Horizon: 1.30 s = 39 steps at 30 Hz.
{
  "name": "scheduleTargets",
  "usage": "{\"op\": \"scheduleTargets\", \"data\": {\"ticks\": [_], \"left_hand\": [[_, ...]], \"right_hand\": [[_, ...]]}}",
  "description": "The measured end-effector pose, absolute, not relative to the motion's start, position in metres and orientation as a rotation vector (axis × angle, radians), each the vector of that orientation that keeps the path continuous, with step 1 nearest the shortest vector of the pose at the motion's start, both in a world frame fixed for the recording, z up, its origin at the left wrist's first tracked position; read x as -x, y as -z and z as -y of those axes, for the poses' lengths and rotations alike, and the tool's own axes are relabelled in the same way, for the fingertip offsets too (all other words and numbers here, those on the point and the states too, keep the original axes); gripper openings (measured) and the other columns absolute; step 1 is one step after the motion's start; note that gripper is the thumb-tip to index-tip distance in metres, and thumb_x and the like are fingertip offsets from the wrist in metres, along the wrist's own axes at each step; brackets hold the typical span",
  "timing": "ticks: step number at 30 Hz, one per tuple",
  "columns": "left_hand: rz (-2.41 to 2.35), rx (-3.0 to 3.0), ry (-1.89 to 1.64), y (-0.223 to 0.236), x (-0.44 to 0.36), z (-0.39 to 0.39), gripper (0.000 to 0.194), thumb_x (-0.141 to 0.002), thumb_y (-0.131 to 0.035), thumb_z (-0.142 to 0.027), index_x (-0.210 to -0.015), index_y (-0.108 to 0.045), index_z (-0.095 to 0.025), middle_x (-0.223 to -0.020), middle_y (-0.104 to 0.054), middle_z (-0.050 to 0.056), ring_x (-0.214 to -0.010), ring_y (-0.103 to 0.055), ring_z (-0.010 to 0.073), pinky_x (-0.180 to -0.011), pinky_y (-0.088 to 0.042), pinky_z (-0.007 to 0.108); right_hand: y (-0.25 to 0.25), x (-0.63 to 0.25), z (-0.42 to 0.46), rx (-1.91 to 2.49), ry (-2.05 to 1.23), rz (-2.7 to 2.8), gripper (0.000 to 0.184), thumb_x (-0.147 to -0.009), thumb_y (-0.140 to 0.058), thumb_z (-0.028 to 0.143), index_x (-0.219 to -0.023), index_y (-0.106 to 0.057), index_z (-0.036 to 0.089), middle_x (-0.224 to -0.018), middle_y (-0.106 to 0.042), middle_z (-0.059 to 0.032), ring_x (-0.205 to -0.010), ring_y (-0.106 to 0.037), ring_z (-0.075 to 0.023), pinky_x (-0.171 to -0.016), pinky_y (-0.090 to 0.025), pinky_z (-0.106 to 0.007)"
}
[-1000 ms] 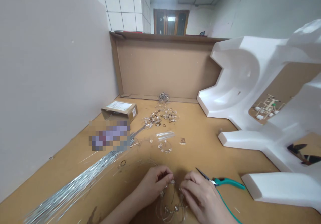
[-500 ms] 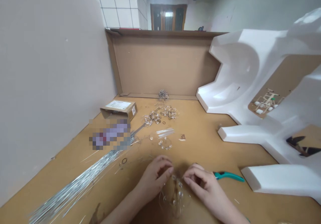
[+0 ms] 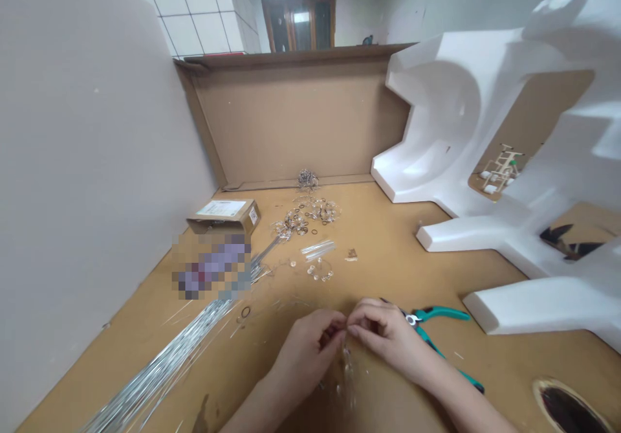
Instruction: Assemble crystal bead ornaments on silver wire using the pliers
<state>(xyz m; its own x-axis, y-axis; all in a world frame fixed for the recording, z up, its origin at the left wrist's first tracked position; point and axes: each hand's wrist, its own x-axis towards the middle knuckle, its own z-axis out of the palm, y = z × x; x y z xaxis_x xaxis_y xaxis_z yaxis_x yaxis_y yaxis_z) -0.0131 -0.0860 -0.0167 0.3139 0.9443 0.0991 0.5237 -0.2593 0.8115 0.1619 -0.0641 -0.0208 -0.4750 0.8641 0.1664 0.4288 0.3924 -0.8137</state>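
My left hand (image 3: 301,349) and my right hand (image 3: 388,337) meet at the fingertips, low in the middle of the view. Both are pinched on the upper end of a thin wire strung with clear beads (image 3: 347,365); the strand hangs below the fingers, blurred. The exact grip point is hidden by the fingers. Just right of my right hand lie teal-handled pliers (image 3: 441,313), their jaws partly behind the hand. Beyond the hands, a small ring of clear beads (image 3: 320,271) rests on the brown table (image 3: 388,258).
A long bundle of silvery wires (image 3: 179,355) runs along the left. Clear thin sticks (image 3: 317,250), heaps of beaded pieces with dark rings (image 3: 294,224) and a small cardboard box (image 3: 223,216) lie farther back. White foam packing (image 3: 509,303) stands right; a dark round opening (image 3: 567,407) shows lower right.
My hands have come together from a small gap, and their fingertips now meet. The beaded strand hangs narrower. The view has shifted, showing more of the pliers.
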Motion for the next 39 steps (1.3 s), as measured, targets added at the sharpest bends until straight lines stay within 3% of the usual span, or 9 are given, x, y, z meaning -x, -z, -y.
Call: {"op": "scheduleTargets", "data": {"ticks": [4, 8, 13, 20, 24, 28, 33, 39], "left_hand": [[-1.372, -1.849, -0.805, 0.020, 0.018, 0.082, 0.016, -0.077, -0.048, -0.021, -0.072, -0.062, -0.019, -0.064, -0.062, 0.000, -0.062, -0.055, 0.0134, -0.059, -0.040, 0.021], [-1.370, -1.659, -0.864, 0.028, 0.021, 0.077, 0.015, -0.078, -0.048, -0.024, -0.072, -0.060, -0.019, -0.061, -0.063, -0.001, -0.060, -0.058, 0.0140, -0.058, -0.043, 0.022], [-1.368, -1.457, -0.948, 0.033, 0.022, 0.073, 0.011, -0.076, -0.052, -0.028, -0.073, -0.057, -0.018, -0.061, -0.062, -0.001, -0.060, -0.061, 0.0155, -0.057, -0.046, 0.023], [-1.317, -1.353, -0.995, 0.027, 0.020, 0.075, 0.011, -0.073, -0.055, -0.027, -0.069, -0.056, -0.017, -0.064, -0.060, -0.001, -0.061, -0.062, 0.0150, -0.057, -0.047, 0.023], [-1.262, -1.277, -1.006, 0.022, 0.019, 0.075, 0.013, -0.072, -0.057, -0.029, -0.073, -0.055, -0.017, -0.065, -0.060, -0.002, -0.059, -0.062, 0.0140, -0.057, -0.047, 0.024], [-1.216, -1.193, -1.000, 0.019, 0.021, 0.073, 0.017, -0.072, -0.059, -0.032, -0.074, -0.054, -0.016, -0.065, -0.061, -0.001, -0.057, -0.061, 0.0133, -0.056, -0.047, 0.024], [-1.122, -1.176, -0.954, 0.020, 0.023, 0.073, 0.020, -0.075, -0.056, -0.035, -0.078, -0.053, -0.015, -0.064, -0.060, -0.001, -0.054, -0.061, 0.0128, -0.052, -0.046, 0.024], [-1.101, -1.267, -0.964, 0.021, 0.020, 0.077, 0.020, -0.077, -0.055, -0.034, -0.084, -0.056, -0.015, -0.067, -0.061, -0.001, -0.057, -0.062, 0.0136, -0.055, -0.047, 0.024]], "right_hand": [[0.027, -0.164, 0.062, 1.201, -1.000, 1.905, 0.017, -0.079, -0.051, 0.031, -0.086, -0.061, 0.020, -0.078, -0.058, -0.0014, -0.065, -0.051, -0.0118, -0.060, -0.040, -0.023], [0.036, -0.167, 0.064, 1.343, -1.390, 1.705, 0.040, -0.075, -0.055, 0.039, -0.108, -0.052, 0.016, -0.071, -0.058, 0.0000, -0.053, -0.052, -0.0100, -0.048, -0.039, -0.021], [0.043, -0.162, 0.070, 1.368, -1.743, 1.662, 0.025, -0.066, -0.061, 0.031, -0.087, -0.060, 0.017, -0.060, -0.053, 0.0053, -0.035, -0.036, -0.0034, -0.032, -0.025, -0.017], [0.048, -0.148, 0.073, 1.295, -1.913, 1.520, 0.029, -0.058, -0.058, 0.020, -0.087, -0.058, 0.018, -0.064, -0.063, 0.0045, -0.033, -0.027, -0.0013, -0.032, -0.017, -0.016], [0.043, -0.149, 0.073, 1.242, -1.900, 1.435, 0.020, -0.062, -0.053, 0.024, -0.080, -0.056, 0.016, -0.074, -0.068, -0.0013, -0.035, -0.028, -0.0016, -0.035, -0.016, -0.017], [0.030, -0.155, 0.071, 1.216, -1.903, 1.375, 0.023, -0.067, -0.044, 0.025, -0.081, -0.057, 0.013, -0.070, -0.067, -0.0038, -0.031, -0.023, -0.0024, -0.035, -0.012, -0.020], [0.020, -0.163, 0.068, 1.222, -1.834, 1.365, 0.027, -0.069, -0.039, 0.027, -0.079, -0.060, 0.013, -0.050, -0.055, 0.0024, -0.034, -0.023, -0.0044, -0.036, -0.012, -0.021], [0.018, -0.161, 0.069, 1.251, -1.665, 1.483, 0.020, -0.068, -0.056, 0.036, -0.066, -0.055, 0.016, -0.043, -0.043, 0.0076, -0.040, -0.031, -0.0051, -0.041, -0.020, -0.019]]}}
